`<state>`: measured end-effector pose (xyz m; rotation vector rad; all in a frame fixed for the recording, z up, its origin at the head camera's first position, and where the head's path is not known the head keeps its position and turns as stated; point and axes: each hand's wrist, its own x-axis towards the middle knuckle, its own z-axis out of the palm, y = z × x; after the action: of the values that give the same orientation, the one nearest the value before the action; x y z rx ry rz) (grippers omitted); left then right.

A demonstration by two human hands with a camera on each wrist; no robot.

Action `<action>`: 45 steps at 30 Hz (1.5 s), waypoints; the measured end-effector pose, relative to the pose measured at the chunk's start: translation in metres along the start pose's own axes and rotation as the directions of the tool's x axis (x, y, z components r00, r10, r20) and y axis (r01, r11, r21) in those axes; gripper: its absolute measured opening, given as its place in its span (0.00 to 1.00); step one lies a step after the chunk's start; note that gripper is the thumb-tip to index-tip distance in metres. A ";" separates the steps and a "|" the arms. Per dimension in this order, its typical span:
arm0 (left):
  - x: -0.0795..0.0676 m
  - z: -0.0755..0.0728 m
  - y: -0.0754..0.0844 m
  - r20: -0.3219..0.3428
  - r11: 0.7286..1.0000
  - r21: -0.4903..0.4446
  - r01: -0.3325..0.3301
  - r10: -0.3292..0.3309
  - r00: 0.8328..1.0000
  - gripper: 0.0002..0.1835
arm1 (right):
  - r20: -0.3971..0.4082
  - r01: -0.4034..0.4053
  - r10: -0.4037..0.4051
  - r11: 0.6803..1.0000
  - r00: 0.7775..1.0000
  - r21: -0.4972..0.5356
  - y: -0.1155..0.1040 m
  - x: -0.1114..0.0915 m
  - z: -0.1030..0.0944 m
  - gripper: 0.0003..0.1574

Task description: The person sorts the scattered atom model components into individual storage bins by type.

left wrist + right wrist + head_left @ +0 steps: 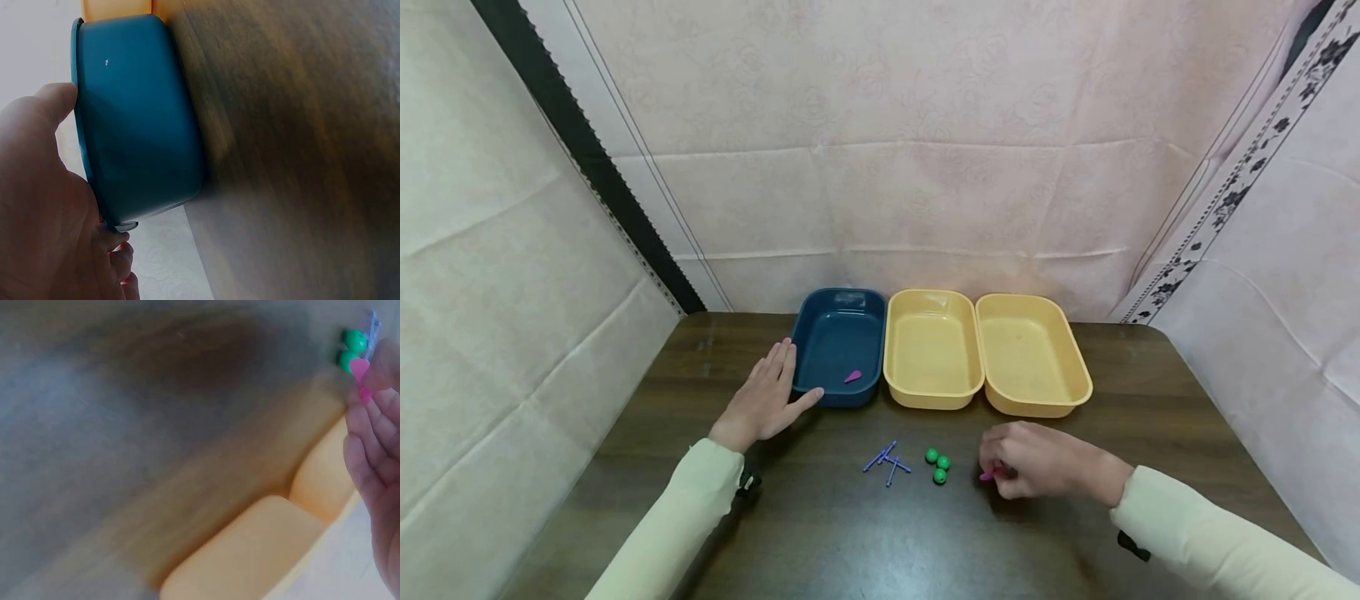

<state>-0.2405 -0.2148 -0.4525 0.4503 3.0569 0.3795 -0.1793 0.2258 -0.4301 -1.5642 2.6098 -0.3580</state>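
My left hand [765,398], fingers straight, touches the near left corner of a dark blue tray [835,346]. In the left wrist view its thumb rests at the rim of the blue tray [137,119]. A small pink teardrop-shaped piece [853,377] lies inside. Over the table at the right, my right hand [1037,460] pinches another small pink piece [987,476] between thumb and fingers. The right wrist view shows the wide end of this pink piece [359,366] sticking out; the fingertips partly hide the rest.
Two yellow trays [934,394] [1037,400] stand side by side, right of the blue one. Before them on the wooden table [820,533] lie several thin blue-purple sticks [891,461] and 3 green balls [940,476]. Pale cloth [880,200] hangs behind and at both sides.
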 end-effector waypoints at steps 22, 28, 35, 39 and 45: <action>0.000 0.002 0.002 -0.003 1.000 -0.002 -0.001 0.001 1.000 0.56 | -0.069 -0.010 0.003 0.995 0.998 -0.096 0.001 0.034 -0.066 0.07; 0.000 0.001 0.003 -0.001 1.000 -0.007 -0.003 0.003 1.000 0.56 | -0.069 -0.003 -0.008 0.989 0.998 -0.146 -0.002 0.047 -0.084 0.08; 0.000 0.000 0.002 -0.001 1.000 -0.010 -0.001 0.001 1.000 0.56 | -0.092 0.019 -0.035 0.985 0.995 -0.170 -0.001 0.066 -0.100 0.06; -0.001 -0.001 0.002 -0.006 1.000 -0.009 -0.003 0.003 1.000 0.56 | -0.104 0.021 -0.040 0.983 0.994 -0.181 0.000 0.076 -0.106 0.06; -0.001 -0.001 0.001 -0.005 1.000 -0.003 -0.002 0.002 1.000 0.56 | -0.109 0.015 -0.037 0.980 0.993 -0.196 0.004 0.094 -0.113 0.05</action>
<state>-0.2395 -0.2141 -0.4510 0.4535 3.0604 0.3858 -0.2485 0.1634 -0.3164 -1.6841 2.7872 -0.2020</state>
